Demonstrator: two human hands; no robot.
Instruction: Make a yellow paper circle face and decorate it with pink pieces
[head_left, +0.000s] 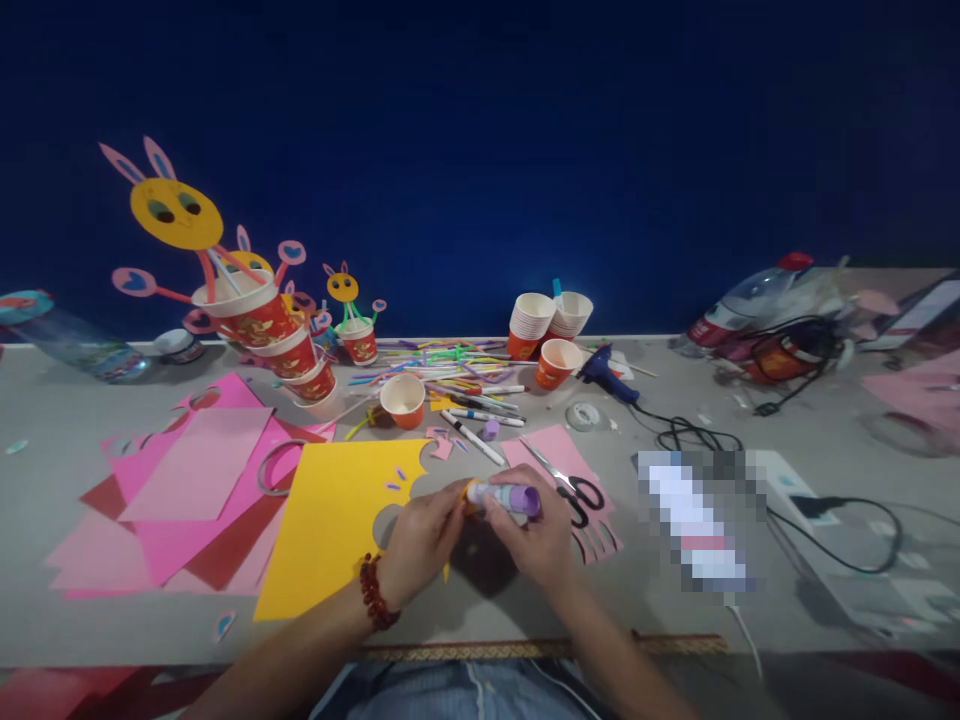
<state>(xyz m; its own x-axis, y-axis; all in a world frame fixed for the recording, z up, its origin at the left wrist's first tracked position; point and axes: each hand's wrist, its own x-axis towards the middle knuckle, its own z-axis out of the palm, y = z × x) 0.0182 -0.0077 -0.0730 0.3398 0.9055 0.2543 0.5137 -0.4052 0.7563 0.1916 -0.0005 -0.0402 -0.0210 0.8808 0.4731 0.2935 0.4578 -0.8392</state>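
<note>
My right hand is wrapped round a glue stick with a white label and a purple base, tilted so that its far end points left. That end meets a small yellow-orange paper piece pinched in my left hand; the fingers hide most of the piece. Under my left forearm lies a yellow sheet with rounded cut-outs along its right edge and small pink-and-blue paper bits on it. A purple cap stands beyond my hands. Black-handled scissors rest on pink paper to the right.
Pink and red sheets lie at left, below rabbit figures in red cups. Markers, pipe cleaners, paper cups and a blue glue gun with its cord are farther back. A blurred-out phone lies at right.
</note>
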